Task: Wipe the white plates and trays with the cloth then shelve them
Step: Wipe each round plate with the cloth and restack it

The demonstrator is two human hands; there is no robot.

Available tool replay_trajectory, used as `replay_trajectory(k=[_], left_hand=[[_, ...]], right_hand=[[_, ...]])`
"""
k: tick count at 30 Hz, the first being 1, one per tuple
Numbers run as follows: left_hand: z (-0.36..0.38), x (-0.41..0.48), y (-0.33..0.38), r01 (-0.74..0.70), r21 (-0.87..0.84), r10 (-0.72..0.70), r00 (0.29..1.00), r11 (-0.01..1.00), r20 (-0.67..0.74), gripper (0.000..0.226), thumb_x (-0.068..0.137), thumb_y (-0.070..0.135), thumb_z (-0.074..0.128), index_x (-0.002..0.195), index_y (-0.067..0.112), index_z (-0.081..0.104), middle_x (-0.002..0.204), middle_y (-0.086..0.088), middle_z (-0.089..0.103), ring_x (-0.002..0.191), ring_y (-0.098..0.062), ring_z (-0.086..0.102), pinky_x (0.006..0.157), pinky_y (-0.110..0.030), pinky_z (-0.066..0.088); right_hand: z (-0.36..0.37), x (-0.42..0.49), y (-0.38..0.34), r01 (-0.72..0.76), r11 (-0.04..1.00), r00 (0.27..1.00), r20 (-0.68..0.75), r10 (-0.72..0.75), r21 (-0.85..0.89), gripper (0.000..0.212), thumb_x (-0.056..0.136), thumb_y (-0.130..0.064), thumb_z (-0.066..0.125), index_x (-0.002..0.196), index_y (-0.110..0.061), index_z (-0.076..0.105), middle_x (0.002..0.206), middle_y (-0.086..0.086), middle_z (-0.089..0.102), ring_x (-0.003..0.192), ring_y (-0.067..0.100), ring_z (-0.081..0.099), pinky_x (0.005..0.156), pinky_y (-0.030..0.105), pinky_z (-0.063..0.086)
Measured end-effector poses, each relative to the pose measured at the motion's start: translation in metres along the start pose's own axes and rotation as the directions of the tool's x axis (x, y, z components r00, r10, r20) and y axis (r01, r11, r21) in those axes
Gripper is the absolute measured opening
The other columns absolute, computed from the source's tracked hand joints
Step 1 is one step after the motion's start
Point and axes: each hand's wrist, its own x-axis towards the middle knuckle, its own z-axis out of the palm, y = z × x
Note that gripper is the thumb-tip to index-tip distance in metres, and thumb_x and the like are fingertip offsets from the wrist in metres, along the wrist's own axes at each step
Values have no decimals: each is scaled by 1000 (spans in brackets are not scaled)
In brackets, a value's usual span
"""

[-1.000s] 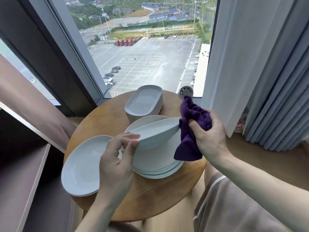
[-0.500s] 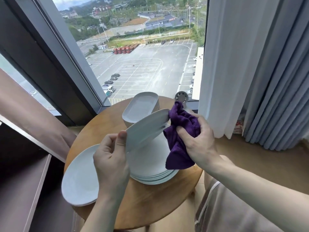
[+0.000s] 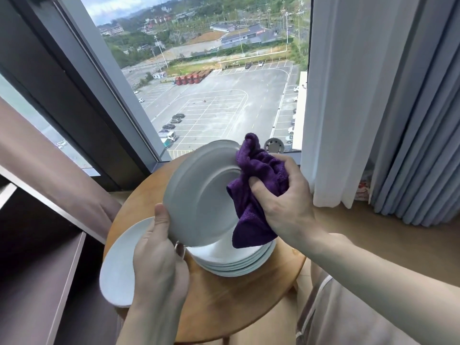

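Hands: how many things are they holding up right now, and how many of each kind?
white plate: 1, gripped at its edge by the left hand
purple cloth: 1, bunched in the right hand
Total: 2

The white plate (image 3: 199, 202) I hold is tipped nearly on edge, my bunched purple cloth (image 3: 258, 185) against its right side. Beneath sits the plate stack (image 3: 239, 266) — a single plate (image 3: 119, 265) lies left.

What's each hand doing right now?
Left hand: gripping the tilted white plate by its rim.
Right hand: clutching the purple cloth against that plate.
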Motion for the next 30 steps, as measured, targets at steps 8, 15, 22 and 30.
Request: replay_trajectory(k=[8,15,22,30], left_hand=[[-7,-7,5,310,-117,-305,951,944,54,26,104,47,46,100,32,66,79,22,72,73,-1,66,79,-29,36],[-10,4,15,497,-133,-496,867,857,42,24,101,52,48,96,32,60,71,15,71,79,-10,60,74,-32,34],[-8,15,22,558,-41,-558,830,829,12,22,100,48,53,96,27,59,61,12,66,83,-13,58,68,-36,34],[-28,25,19,537,43,-538,839,843,84,19,102,34,53,97,19,65,80,4,69,84,-17,60,68,-36,42]], right_hand=[[0,-4,-2,77,997,995,71,-75,-27,36,85,-20,77,113,-35,61,99,-10,71,93,12,70,83,15,51],[-1,-9,5,124,980,988,107,-107,-159,42,80,-20,82,118,-26,65,108,-11,64,102,11,65,89,19,51],[1,-24,20,70,984,982,184,-40,-164,44,80,-31,78,121,-35,61,110,-12,69,107,14,67,94,37,55],[-1,-31,31,136,965,967,240,-81,-222,46,80,-34,75,122,-37,59,116,-22,62,113,6,62,93,14,46]])
